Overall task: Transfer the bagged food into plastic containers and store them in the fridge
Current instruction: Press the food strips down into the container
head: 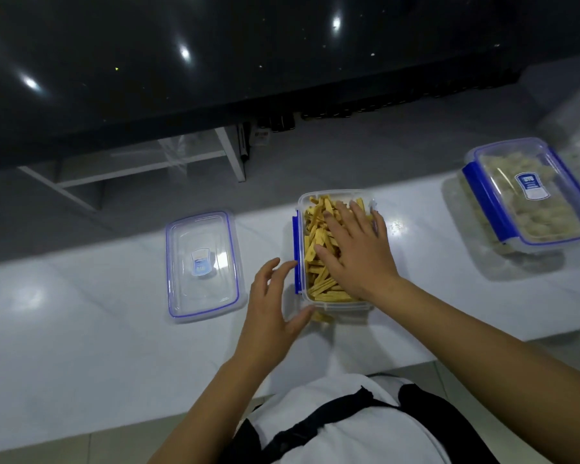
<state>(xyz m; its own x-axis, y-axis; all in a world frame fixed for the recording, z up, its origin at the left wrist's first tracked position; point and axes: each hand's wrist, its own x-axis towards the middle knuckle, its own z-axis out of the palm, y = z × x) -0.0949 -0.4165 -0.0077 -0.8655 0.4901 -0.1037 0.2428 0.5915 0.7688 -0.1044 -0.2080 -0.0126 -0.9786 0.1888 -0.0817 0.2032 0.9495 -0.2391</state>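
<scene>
- Open container (335, 306) at dead centre of the white bench (81, 329), heaped with yellow food sticks (315, 262)
- Right hand (355, 249) spread flat, pressing the pile down
- Left hand (275, 306) open, fingers at the container's 8 o'clock corner, bracing
- Loose lid (203, 266) waits at 9 o'clock; a lidded container (529, 192) sits at 2 o'clock
- Sticks look light, stiff, likely brittle; go easy
- Walls probably slick and rigid; lift by both long sides

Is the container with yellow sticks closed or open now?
Open. The container has no lid; its lid lies beside it, and the right hand presses the sticks.
</scene>
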